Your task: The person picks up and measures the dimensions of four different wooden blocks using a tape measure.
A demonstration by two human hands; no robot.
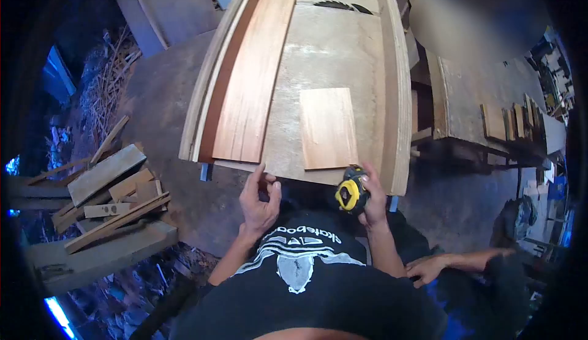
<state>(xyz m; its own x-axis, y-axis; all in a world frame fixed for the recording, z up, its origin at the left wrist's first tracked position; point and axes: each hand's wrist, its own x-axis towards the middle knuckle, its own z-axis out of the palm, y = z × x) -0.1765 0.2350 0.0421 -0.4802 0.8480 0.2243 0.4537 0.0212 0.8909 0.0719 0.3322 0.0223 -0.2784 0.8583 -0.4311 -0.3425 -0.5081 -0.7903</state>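
Note:
My right hand [372, 196] is wrapped round a black and yellow tape measure [351, 194] at the near edge of a plywood sled [294, 64]. Just beyond it a short wooden board [328, 129] lies flat on the sled. A long reddish board [257, 70] rests along the sled's left rail, its near end close to my left hand [260, 199]. That hand holds nothing, its fingers apart and partly curled. No tape is visibly drawn out.
A toothed saw blade [343, 6] pokes up through the sled's far part. Wood offcuts [116, 199] are piled at left. Another bench [484, 95] with small blocks stands at right. A co-worker's hand [429, 269] is near my right forearm.

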